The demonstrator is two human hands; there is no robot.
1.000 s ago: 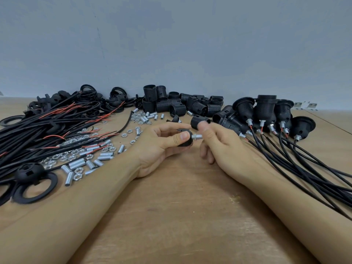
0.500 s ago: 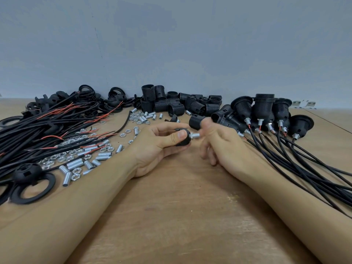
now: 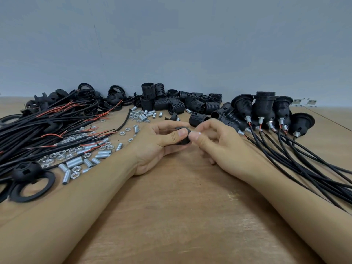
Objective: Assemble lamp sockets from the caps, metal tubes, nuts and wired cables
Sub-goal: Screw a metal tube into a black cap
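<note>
Hands met over the middle of the table, both forearms lying flat on the wood. Left hand had a black cap pinched between thumb and curled fingers, held just above the tabletop. Right hand was right up against it, thumb and forefinger pinched together at the cap's end. Pretty sure something small and shiny sat between those fingertips, but it was too blurry to say what.

Off to the left lay a big heap of cables with red wire ends poking out, and loose nuts and tubes were scattered along its near edge. A cap on a flat ring sat at the near left. Threaded socket bodies were piled at the back by the wall, some upright, some tipped over. On the right stood a cluster of finished sockets, cables trailing off toward the near right edge.
</note>
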